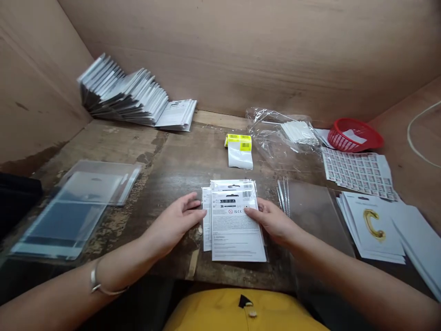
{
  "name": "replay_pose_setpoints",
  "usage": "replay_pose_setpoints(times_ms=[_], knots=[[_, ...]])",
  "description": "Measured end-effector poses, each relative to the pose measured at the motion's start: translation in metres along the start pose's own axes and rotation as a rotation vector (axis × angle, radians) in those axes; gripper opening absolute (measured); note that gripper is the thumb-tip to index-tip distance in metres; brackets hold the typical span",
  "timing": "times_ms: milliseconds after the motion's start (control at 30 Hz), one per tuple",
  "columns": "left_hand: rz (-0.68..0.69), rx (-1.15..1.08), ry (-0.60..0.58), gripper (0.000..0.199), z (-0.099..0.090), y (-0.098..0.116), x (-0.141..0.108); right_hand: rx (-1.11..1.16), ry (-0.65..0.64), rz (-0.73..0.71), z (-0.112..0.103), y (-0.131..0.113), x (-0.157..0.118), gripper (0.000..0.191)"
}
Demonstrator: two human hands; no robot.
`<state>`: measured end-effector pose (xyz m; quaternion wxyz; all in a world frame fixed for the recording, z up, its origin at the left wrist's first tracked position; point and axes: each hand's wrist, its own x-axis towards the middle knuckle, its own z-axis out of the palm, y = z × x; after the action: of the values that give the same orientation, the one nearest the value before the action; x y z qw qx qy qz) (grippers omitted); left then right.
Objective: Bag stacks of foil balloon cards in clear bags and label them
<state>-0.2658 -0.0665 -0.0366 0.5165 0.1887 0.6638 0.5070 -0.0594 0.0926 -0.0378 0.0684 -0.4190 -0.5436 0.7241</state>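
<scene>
A small stack of white printed cards (237, 234) in clear sleeves lies in front of me, backs up, showing hang holes, barcodes and small print. The cards underneath stick out to the left and at the top. My right hand (274, 219) grips the stack's right edge, thumb on top and fingers partly hidden beneath. At the left edge is my left hand (179, 214), its fingers loosely bent and apart from the thumb. That thumb tip meets or nearly meets the lower cards' edge. Beyond the stack sits a roll of yellow barcode labels (239, 149).
Many packed cards (138, 96) lean along the back left wall. Clear sleeves (72, 207) lie at left. On the right are a red basket (347, 135), sticker sheets (358, 172), cards with a gold letter C (374, 225) and a plastic bag (268, 133) of white pieces.
</scene>
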Motion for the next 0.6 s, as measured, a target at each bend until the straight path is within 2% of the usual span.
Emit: replay_pose_setpoints(times_ms=[100,233,267,333,400,433,467,500,567,600], knots=[[-0.044,-0.1,-0.036,0.064,0.019,0.0,0.015,-0.104,0.03,-0.033,0.003,0.009,0.006,0.023],[-0.003,-0.061,-0.11,0.045,0.042,0.008,0.021,-0.21,-0.01,-0.139,0.006,0.004,0.001,0.027],[0.041,-0.088,-0.104,0.045,0.047,0.01,0.019,-0.271,0.015,-0.204,0.005,0.001,-0.004,0.029],[0.171,-0.156,-0.102,0.044,0.051,0.015,0.011,-0.406,0.159,-0.371,0.001,-0.008,-0.015,0.04],[0.334,-0.139,-0.142,0.034,0.05,0.021,0.0,-0.445,0.294,-0.539,-0.003,-0.018,-0.025,0.065],[0.416,-0.082,-0.169,0.029,0.049,0.024,-0.005,-0.433,0.293,-0.589,-0.005,-0.022,-0.028,0.074],[0.484,-0.01,-0.186,0.024,0.047,0.025,-0.008,-0.42,0.227,-0.602,-0.005,-0.024,-0.028,0.076],[0.533,0.055,-0.194,0.021,0.046,0.024,-0.009,-0.416,0.132,-0.588,-0.005,-0.023,-0.027,0.068],[0.577,0.127,-0.196,0.021,0.046,0.016,-0.005,-0.449,-0.038,-0.509,0.0,-0.015,-0.021,0.038],[0.576,0.136,-0.193,0.022,0.047,0.01,0.001,-0.473,-0.075,-0.477,0.002,-0.009,-0.017,0.027]])
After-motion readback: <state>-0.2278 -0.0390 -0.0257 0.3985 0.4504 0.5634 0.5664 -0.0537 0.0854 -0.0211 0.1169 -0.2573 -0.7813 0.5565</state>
